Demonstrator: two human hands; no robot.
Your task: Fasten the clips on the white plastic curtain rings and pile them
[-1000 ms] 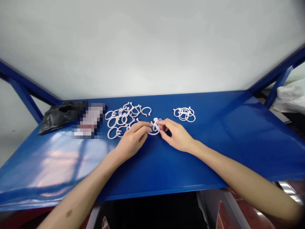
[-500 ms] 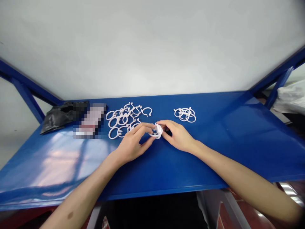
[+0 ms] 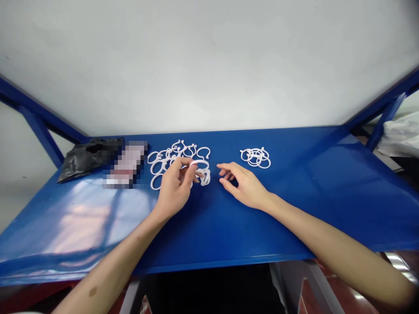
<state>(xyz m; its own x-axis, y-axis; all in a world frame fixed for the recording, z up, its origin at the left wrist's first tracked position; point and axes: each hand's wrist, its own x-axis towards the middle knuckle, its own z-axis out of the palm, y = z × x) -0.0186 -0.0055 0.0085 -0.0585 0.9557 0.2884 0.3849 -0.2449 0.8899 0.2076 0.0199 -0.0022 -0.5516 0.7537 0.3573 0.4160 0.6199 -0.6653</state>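
Observation:
My left hand (image 3: pixel 175 185) pinches a small bunch of white plastic rings (image 3: pixel 201 171) just above the blue table (image 3: pixel 294 209). Behind and left of it lies a loose pile of several open white rings (image 3: pixel 170 159). My right hand (image 3: pixel 244 185) rests on the table a little to the right of the held rings, fingers spread and holding nothing. A smaller cluster of linked white rings (image 3: pixel 255 157) lies beyond my right hand, nearer the wall.
A crumpled black bag (image 3: pixel 87 157) and a blurred flat packet (image 3: pixel 126 165) lie at the table's back left. Blue frame struts (image 3: pixel 39 122) slope at both sides. A white plastic bag (image 3: pixel 401 131) sits off the table's right edge. A grey wall stands behind.
Both hands were joined on the ring bunch. Now my right hand has let go and opened, while my left hand has carried the bunch slightly left and up.

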